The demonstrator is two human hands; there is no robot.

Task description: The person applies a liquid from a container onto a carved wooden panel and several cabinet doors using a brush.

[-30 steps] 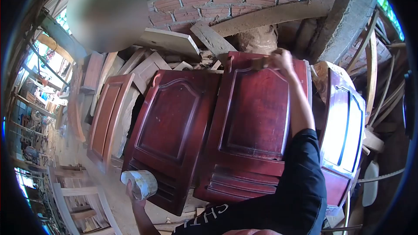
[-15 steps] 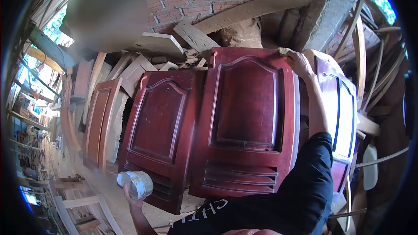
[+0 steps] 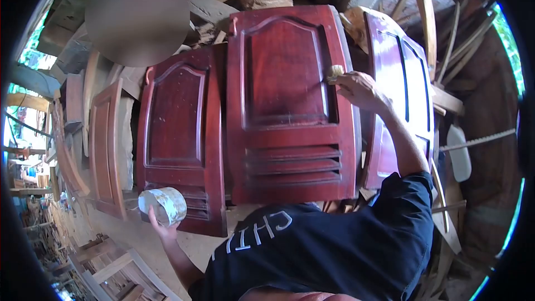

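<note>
My right hand (image 3: 359, 89) is closed round a pale brush (image 3: 335, 73), whose bristles touch the right frame edge of a large dark red panel door (image 3: 287, 72). The door stands upright, with an arched panel above and slats below. My left hand (image 3: 163, 227) holds a whitish, stained round container (image 3: 170, 203) at the lower left. Behind the container is a second red door (image 3: 175, 111), also with slats at its bottom. What is inside the container cannot be made out.
A glossy door (image 3: 390, 100) leans on the right, and a lighter brown door (image 3: 106, 150) on the left. A wooden frame (image 3: 125, 270) lies at the lower left. Wood strips (image 3: 426, 17) lean at the upper right, and a white plastic piece (image 3: 459, 153) hangs at the right.
My right hand with the brush has moved from the big door's top right corner down its right side. The view has shifted, and the doors appear higher and further left.
</note>
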